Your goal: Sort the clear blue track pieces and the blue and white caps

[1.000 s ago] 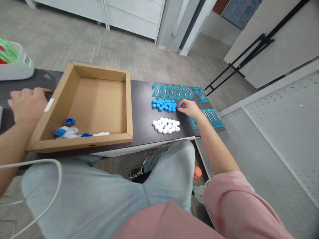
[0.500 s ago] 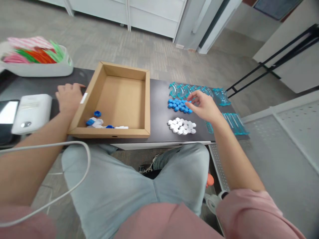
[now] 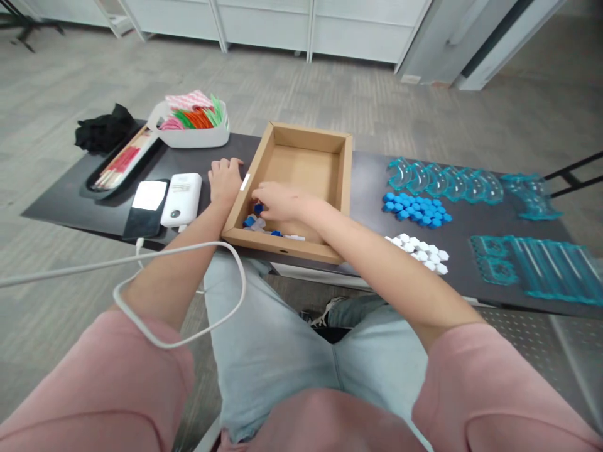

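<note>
Inside the shallow cardboard box (image 3: 346,188), my right hand (image 3: 282,202) reaches down to the near left corner. Its fingers close at a dark blue hexagonal piece (image 3: 258,208); the fingertips are partly hidden. A few white and blue hexagonal pieces (image 3: 257,224) lie just below that hand along the near wall. My left hand (image 3: 225,181) rests on the table against the outside of the box's left wall, fingers spread and nothing held. Right of the box sit a cluster of blue hexagonal pieces (image 3: 417,209) and a cluster of white ones (image 3: 421,252), partly behind my right forearm.
Clear teal curved pieces (image 3: 445,181) line the table's far right, with teal strips (image 3: 556,267) nearer. On the left are a white power bank (image 3: 182,199), a phone (image 3: 147,207), a white basket (image 3: 198,137), a black tray (image 3: 125,166) and black cloth (image 3: 104,130). A white cable (image 3: 202,248) crosses my left forearm.
My right hand has moved left from the blue cluster into the box's near left corner. The view has turned left. My left hand stays beside the box.
</note>
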`<control>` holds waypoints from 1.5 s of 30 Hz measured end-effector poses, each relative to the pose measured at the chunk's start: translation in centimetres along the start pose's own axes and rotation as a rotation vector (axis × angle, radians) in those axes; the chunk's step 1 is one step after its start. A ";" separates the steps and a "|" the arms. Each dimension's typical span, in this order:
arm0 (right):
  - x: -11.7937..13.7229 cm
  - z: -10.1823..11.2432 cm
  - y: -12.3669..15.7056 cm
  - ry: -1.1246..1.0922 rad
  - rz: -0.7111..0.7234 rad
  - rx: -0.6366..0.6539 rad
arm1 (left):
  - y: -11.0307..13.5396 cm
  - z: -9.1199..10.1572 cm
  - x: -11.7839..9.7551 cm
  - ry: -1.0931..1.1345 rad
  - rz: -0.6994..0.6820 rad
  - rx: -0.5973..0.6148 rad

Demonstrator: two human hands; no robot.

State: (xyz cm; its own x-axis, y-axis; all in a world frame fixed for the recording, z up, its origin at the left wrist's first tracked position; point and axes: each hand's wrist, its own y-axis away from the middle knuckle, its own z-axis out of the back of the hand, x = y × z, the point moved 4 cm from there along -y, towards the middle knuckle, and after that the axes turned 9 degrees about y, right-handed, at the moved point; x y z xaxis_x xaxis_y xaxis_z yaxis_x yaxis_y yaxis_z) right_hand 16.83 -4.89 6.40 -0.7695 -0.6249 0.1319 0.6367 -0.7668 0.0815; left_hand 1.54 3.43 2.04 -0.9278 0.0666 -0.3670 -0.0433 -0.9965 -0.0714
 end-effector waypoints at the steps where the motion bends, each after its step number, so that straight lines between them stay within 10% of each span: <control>1: 0.2 -0.5 -0.5 0.028 -0.008 0.020 | 0.0 0.0 0.0 0.000 -0.006 -0.009; 7: -0.1 -0.7 -0.5 -0.033 -0.005 -0.034 | 0.3 0.3 -0.2 0.046 -0.011 -0.007; 12: -2.3 1.5 3.5 -0.279 -0.067 -0.330 | 0.7 0.9 -0.4 0.082 -0.040 0.038; 20: -12.5 3.9 22.9 -0.409 -0.429 -0.657 | 0.2 0.3 -0.3 0.033 -0.009 -0.012; 28: -23.6 -0.4 39.8 -0.517 -1.063 -0.758 | 0.2 0.4 -0.6 -0.008 0.005 0.010; 45: -26.4 -4.0 39.4 -0.506 -1.188 -0.582 | -0.3 0.1 0.2 -0.038 0.043 0.058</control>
State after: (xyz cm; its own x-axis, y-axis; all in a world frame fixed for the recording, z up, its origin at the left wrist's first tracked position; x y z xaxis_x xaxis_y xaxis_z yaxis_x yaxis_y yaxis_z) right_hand 62.00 -19.24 2.14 -0.6443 0.4497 0.6186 -0.5744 -0.8186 -0.0032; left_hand 1.38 3.71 2.06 -0.9426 0.0231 -0.3331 -0.0236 -0.9997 -0.0026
